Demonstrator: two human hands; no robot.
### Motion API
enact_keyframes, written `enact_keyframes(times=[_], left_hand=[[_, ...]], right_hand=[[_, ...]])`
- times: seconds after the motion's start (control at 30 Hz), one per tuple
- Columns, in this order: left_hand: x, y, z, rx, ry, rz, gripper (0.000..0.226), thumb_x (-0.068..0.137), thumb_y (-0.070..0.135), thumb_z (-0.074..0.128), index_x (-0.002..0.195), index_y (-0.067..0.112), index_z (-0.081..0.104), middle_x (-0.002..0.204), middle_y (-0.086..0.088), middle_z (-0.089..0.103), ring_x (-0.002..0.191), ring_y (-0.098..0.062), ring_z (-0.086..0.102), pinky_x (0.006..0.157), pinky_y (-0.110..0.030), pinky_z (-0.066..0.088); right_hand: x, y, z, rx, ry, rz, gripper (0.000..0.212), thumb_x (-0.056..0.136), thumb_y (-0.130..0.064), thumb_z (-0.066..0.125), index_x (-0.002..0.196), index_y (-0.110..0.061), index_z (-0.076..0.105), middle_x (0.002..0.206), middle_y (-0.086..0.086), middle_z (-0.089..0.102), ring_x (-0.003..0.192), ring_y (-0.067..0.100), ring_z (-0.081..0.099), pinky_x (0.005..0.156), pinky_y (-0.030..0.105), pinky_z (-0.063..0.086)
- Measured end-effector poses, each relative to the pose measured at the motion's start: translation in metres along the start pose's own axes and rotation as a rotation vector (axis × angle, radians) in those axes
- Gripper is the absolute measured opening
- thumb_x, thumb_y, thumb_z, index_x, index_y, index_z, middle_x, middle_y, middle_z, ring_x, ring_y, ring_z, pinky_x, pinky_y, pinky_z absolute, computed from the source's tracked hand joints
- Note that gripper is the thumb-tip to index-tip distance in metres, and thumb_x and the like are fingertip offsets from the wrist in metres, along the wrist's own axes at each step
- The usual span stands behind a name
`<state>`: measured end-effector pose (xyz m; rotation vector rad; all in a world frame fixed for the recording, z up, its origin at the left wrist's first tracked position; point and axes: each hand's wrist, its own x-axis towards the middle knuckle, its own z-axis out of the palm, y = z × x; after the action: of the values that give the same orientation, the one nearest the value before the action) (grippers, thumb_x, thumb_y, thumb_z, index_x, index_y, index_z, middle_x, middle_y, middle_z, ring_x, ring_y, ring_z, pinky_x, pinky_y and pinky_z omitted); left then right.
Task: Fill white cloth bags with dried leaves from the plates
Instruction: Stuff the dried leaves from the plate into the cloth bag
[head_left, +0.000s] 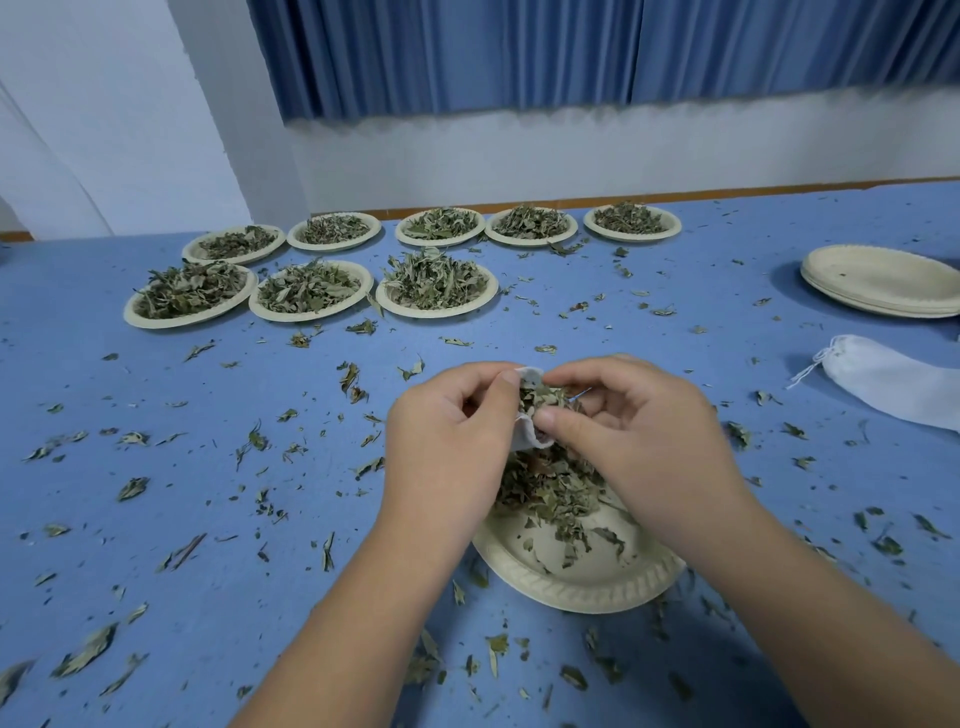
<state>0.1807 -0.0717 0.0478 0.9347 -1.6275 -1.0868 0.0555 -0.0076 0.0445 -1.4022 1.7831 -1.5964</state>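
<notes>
well, leaf crumbs (134, 487) litter the blue table (156, 374); blue curtains (467, 52) hang behind.

left hand (457, 418): pinches white cloth bag (527, 439) open
right hand (628, 415): pinches dried leaves (543, 397) at its mouth
plate (571, 592): under both hands, part full

It looked like a plain classroom or meeting room: a long blue-covered table (72, 322), pleated blue curtains (441, 52) and bare white walls (519, 156).
</notes>
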Motion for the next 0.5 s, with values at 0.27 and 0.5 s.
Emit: enact_keyframes(times=[0.27, 0.5], left_hand=[[-0.002, 0.002, 0.003, -0.015, -0.077, 0.010, 0.023, 0.090, 0.017, 0.064, 0.077, 0.032, 0.075, 0.072, 0.014, 0.073, 0.070, 0.001, 0.067, 0.065, -0.010, 0.050], [-0.001, 0.002, 0.002, -0.006, -0.040, -0.010, 0.021, 0.092, 0.020, 0.063, 0.081, 0.033, 0.075, 0.074, 0.017, 0.073, 0.073, 0.003, 0.067, 0.067, -0.013, 0.052]], right_hand=[[0.002, -0.010, 0.006, -0.327, 0.097, -0.208, 0.015, 0.075, -0.009, 0.076, 0.080, -0.023, 0.078, 0.071, -0.009, 0.061, 0.071, 0.003, 0.056, 0.063, 0.014, 0.043], [0.004, -0.018, -0.001, -0.250, -0.018, -0.079, 0.025, 0.073, -0.013, 0.080, 0.085, -0.034, 0.073, 0.074, -0.014, 0.068, 0.071, -0.002, 0.061, 0.070, 0.010, 0.048]])
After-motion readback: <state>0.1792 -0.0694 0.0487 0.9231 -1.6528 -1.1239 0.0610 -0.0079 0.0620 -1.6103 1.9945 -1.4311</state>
